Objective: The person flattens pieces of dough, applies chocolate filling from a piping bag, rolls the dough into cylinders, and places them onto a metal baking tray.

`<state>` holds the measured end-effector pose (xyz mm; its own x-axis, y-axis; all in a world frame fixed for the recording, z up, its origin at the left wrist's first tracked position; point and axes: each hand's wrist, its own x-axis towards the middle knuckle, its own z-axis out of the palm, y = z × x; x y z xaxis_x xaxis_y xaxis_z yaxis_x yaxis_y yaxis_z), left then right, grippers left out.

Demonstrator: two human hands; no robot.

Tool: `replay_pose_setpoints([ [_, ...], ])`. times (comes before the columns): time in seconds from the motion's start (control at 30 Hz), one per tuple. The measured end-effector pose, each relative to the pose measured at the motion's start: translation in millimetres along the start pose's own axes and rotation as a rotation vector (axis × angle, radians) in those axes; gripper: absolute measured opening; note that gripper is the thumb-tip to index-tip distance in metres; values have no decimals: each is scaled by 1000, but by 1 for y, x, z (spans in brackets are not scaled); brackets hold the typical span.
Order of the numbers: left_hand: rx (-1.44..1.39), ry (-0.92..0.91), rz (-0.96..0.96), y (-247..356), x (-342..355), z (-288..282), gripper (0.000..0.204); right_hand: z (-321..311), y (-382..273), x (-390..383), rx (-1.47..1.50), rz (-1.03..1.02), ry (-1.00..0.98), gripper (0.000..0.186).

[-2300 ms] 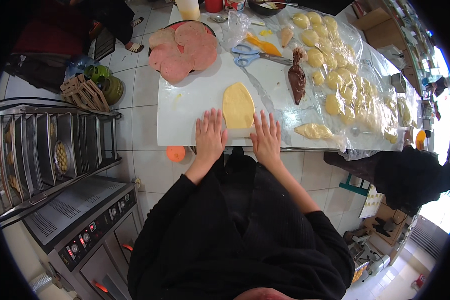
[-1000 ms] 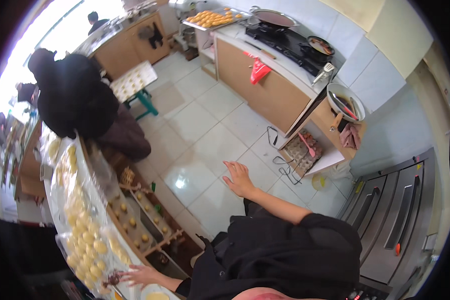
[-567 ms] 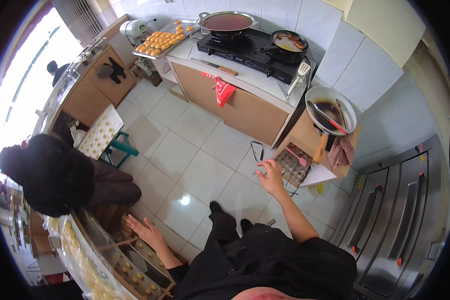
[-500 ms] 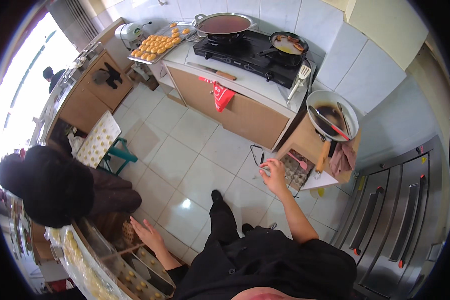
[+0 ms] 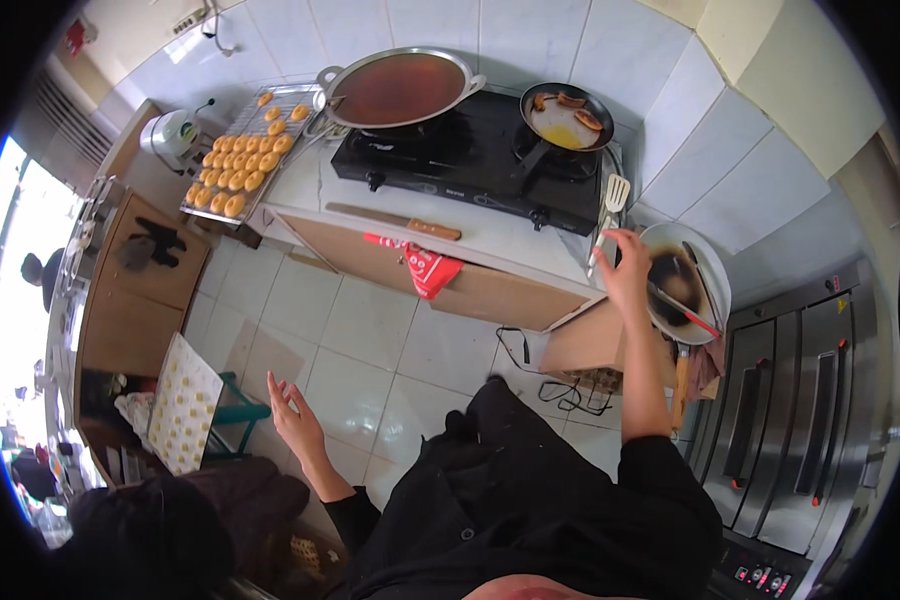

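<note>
My right hand (image 5: 626, 268) reaches over the counter's right end, at the handle of a pale slotted spatula (image 5: 617, 193). Its thumb and fingers are curved and apart around the handle, with no firm grip showing. The spatula leans beside the stove's right edge. My left hand (image 5: 298, 424) is held out over the floor, fingers stretched and nothing in it. A black frying pan (image 5: 560, 115) on the right burner holds several browned pieces and yellow liquid. Close to my right hand, a wide pale pan (image 5: 712, 262) has dark liquid and red-handled tongs (image 5: 698, 318) in it.
A large pot of reddish-brown liquid (image 5: 402, 90) stands on the left of the black stove (image 5: 420, 170). Left of it is a rack of golden rings (image 5: 232, 165). A knife (image 5: 435, 229) lies on the counter. A person (image 5: 145, 530) is at lower left, an oven (image 5: 780, 410) at right.
My view has moved closer to the stove. My right hand has gone forward from above the floor to the spatula's handle. My left hand remains stretched out at my side.
</note>
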<state>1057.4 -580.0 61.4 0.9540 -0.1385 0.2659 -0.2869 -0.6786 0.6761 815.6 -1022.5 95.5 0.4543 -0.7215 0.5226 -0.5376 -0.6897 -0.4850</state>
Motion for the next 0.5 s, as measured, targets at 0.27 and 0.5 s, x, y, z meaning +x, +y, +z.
replay_pose_setpoints([
  [0.27, 120, -45, -128, 14, 78, 76, 37, 92, 98, 202, -314, 126, -12, 39],
  [0.5, 218, -50, -173, 54, 144, 112, 35, 186, 176, 302, -623, 218, -267, 41],
])
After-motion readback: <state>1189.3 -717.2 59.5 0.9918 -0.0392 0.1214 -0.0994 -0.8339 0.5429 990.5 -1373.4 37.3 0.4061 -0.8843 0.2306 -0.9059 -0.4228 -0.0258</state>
